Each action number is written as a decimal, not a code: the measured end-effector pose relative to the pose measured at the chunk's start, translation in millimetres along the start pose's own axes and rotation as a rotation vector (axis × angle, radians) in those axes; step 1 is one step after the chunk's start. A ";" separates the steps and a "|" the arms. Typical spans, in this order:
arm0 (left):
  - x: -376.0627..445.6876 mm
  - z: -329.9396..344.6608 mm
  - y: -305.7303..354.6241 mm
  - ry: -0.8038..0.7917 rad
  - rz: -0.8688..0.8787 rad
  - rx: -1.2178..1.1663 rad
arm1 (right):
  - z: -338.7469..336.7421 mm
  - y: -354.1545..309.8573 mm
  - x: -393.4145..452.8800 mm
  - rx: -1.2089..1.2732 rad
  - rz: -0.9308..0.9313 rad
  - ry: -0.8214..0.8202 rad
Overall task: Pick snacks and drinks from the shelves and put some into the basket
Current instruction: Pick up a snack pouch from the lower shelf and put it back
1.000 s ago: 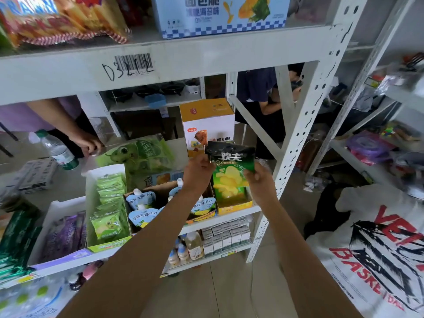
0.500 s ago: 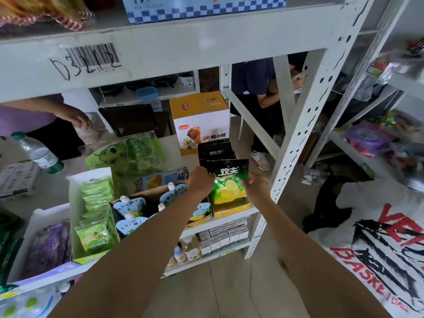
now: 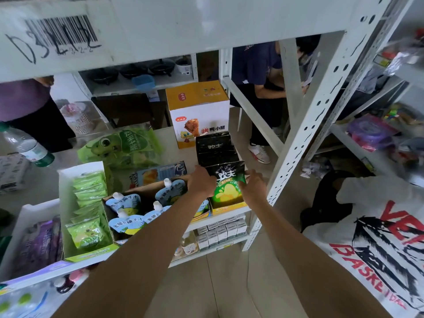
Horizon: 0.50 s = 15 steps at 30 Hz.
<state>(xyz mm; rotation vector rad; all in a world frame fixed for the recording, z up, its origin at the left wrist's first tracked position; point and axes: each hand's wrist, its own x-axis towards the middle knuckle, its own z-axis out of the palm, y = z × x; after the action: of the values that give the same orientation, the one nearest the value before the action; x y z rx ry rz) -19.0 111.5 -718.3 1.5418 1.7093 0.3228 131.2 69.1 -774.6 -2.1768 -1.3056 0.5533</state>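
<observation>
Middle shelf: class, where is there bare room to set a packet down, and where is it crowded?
Bare shelf board shows behind the green frog bag, left of the orange-topped box. The front edge is crowded: green sachet tray, pouch box, and both hands on the black-green packet.

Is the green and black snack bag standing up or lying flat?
Standing up. The snack bag is upright in its yellow display box, gripped by left hand and right hand.

Bystander in navy (image 3: 257,63) stands behind the rack; blue tub (image 3: 142,81) and pans (image 3: 160,66) beyond; white shoe (image 3: 259,152) below.
</observation>
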 end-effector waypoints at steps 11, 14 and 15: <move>-6.9 15.5 -4.6 0.038 0.226 0.083 | 10.5 -2.1 -14.1 0.133 -0.093 0.034; -7.4 21.1 -6.7 -0.117 0.176 0.112 | 9.7 -6.0 -14.6 0.092 -0.071 -0.034; -8.1 22.2 -7.5 -0.137 0.178 0.120 | 9.0 -6.6 -14.2 0.081 -0.072 -0.043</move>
<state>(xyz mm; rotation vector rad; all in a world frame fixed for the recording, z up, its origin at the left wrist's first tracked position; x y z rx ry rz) -9.5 95.4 -734.6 1.7674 1.5127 0.2028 115.0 61.2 -776.3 -2.0546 -1.3553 0.6171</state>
